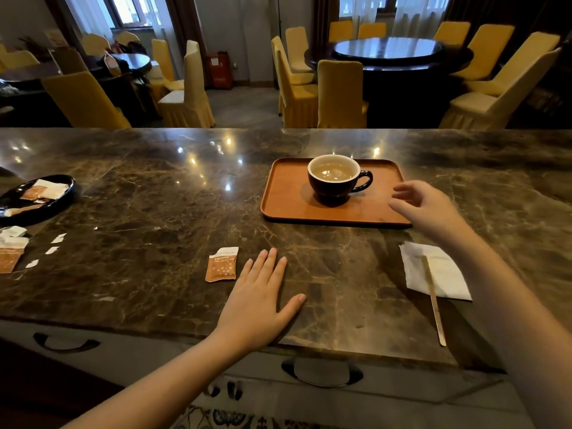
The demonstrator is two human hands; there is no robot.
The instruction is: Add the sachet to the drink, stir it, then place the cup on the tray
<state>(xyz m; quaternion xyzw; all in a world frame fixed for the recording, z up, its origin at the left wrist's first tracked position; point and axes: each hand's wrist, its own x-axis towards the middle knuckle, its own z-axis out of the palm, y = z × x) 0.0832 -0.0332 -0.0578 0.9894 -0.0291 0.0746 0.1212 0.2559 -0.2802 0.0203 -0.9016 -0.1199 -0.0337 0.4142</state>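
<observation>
A black cup (335,187) with a light brown drink stands upright on the orange tray (288,202), handle pointing right. My right hand (427,209) hovers over the tray's right edge, fingers apart, holding nothing, a short way from the handle. My left hand (260,301) lies flat on the marble counter, palm down and empty. An orange sachet (221,265) with a torn top lies just left of its fingers. A wooden stirrer (434,300) rests across a white napkin (439,274) at the right.
A black dish (58,201) with sachets sits at the far left, with more sachets (10,255) and torn paper bits (52,249) near it. The counter's front edge runs close below my left hand. Yellow chairs and dark tables stand beyond the counter.
</observation>
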